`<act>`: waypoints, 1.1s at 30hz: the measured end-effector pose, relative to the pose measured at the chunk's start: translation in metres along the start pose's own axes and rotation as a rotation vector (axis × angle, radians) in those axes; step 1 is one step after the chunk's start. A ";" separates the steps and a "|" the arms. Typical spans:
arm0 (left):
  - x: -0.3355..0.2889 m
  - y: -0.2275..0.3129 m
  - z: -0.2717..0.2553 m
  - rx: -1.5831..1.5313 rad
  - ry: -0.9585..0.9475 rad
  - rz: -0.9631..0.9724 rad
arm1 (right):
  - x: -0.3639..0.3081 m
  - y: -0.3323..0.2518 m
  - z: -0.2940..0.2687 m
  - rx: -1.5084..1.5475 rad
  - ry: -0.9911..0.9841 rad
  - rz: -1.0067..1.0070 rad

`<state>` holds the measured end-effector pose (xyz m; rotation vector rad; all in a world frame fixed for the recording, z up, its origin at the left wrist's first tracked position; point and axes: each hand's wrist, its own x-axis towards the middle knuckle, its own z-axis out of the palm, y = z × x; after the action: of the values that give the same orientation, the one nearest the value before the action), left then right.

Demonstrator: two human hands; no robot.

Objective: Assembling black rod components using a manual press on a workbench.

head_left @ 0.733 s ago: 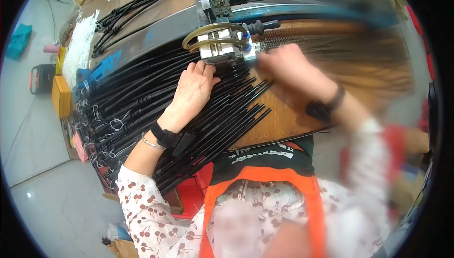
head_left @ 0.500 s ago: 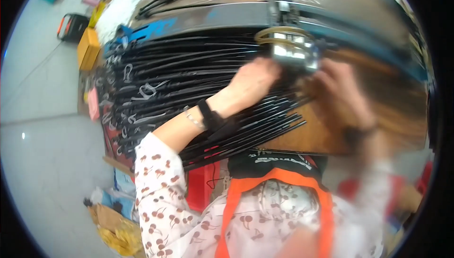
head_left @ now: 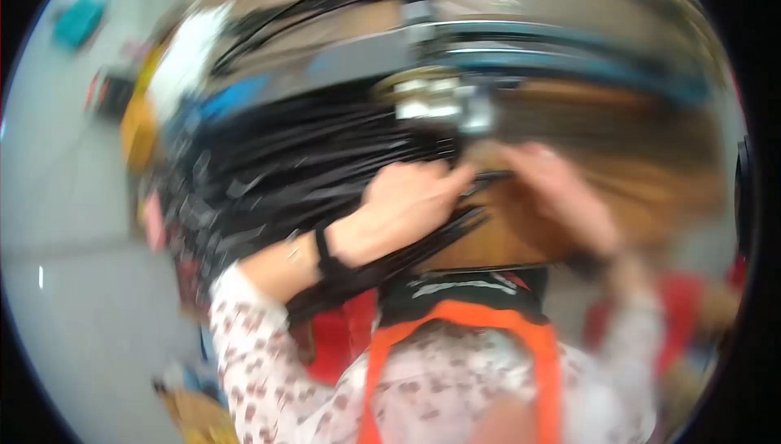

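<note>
Rods [head_left: 309, 147] lie left of the machine [head_left: 431, 104] and on its near side. We judge the step in hand to be handling rod ends: our left hand [head_left: 411, 198] is over them, our right hand [head_left: 561, 192] near their tips, both nearer us than the machine. Next seems to call for steady alignment. Blur hides both grips; we cannot tell what either holds. Right of the machine, brown streaks [head_left: 606, 122] smear past naming.
</note>
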<state>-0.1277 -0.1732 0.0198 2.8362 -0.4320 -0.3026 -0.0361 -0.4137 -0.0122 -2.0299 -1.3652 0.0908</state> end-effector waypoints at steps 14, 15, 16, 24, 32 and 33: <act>0.119 0.047 -0.094 0.277 0.280 0.517 | -0.072 0.106 -0.100 -0.380 0.637 -0.044; 0.124 0.046 -0.095 0.285 0.286 0.526 | -0.080 0.122 -0.112 -0.458 0.646 -0.061; 0.126 0.036 -0.101 0.346 0.322 0.490 | -0.086 0.121 -0.120 -0.337 0.511 0.536; 0.138 0.022 -0.115 0.416 0.416 0.394 | -0.074 0.119 -0.107 -0.045 0.714 -0.004; 0.110 0.001 -0.126 0.413 0.499 0.387 | -0.023 0.103 -0.082 -0.198 0.914 -0.062; 0.104 -0.013 -0.128 0.456 0.512 0.335 | -0.023 0.106 -0.081 -0.213 0.862 0.039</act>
<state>0.0042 -0.1658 0.1197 3.0236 -0.9327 0.6496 0.0715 -0.4964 -0.0172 -1.8929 -0.7945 -0.8458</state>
